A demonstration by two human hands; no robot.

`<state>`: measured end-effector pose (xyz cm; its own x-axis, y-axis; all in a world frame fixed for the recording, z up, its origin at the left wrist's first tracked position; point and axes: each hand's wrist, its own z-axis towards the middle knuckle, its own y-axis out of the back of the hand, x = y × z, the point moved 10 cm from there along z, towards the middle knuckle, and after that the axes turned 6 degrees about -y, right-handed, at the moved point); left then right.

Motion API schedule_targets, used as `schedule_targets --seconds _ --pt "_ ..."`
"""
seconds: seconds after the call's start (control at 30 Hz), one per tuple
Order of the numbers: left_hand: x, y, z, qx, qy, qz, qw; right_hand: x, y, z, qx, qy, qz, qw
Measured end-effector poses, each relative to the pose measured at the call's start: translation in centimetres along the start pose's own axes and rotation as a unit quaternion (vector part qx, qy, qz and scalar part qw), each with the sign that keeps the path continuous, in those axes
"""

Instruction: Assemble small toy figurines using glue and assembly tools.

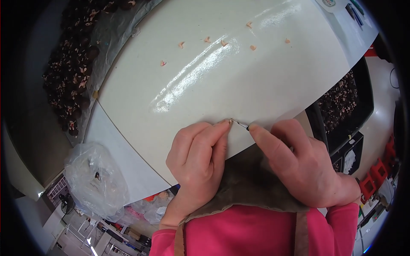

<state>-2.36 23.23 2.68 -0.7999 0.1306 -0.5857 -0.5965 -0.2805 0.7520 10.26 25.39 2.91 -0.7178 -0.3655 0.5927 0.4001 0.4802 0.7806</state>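
Your left hand pinches a tiny piece at the table edge; right hand grips a thin blade touching it.

Glare from overhead light is streaking across a pale glossy tabletop. A clear plastic bag is hanging at its left edge, and dark trays, possibly holding seedlings, are flanking it.

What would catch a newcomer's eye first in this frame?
Two bare hands meet at the near edge of the white table: the left hand pinches something tiny, and the right hand points a thin dark tool at it. Small pinkish bits dot the far tabletop, and dark clustered pieces lie heaped on plastic at the left.
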Motion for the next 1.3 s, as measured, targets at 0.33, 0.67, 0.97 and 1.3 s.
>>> schedule_targets --seconds 0.33,0.67,0.97,1.3 --pt "0.28 -0.27 -0.02 0.018 -0.009 -0.002 1.0 -0.55 -0.49 0.04 -0.018 -0.014 0.029 0.999" --pt "0.1 -0.4 -0.12 0.023 -0.01 -0.004 1.0 -0.67 -0.58 -0.1 -0.014 -0.029 0.026 0.999" --pt "0.05 -0.21 -0.11 0.015 -0.006 -0.006 1.0 -0.26 -0.53 -0.33 -0.006 -0.041 0.014 0.999" --pt "-0.1 -0.27 -0.03 0.042 -0.001 -0.003 0.999 -0.31 -0.32 -0.46 -0.012 -0.038 0.019 0.999"
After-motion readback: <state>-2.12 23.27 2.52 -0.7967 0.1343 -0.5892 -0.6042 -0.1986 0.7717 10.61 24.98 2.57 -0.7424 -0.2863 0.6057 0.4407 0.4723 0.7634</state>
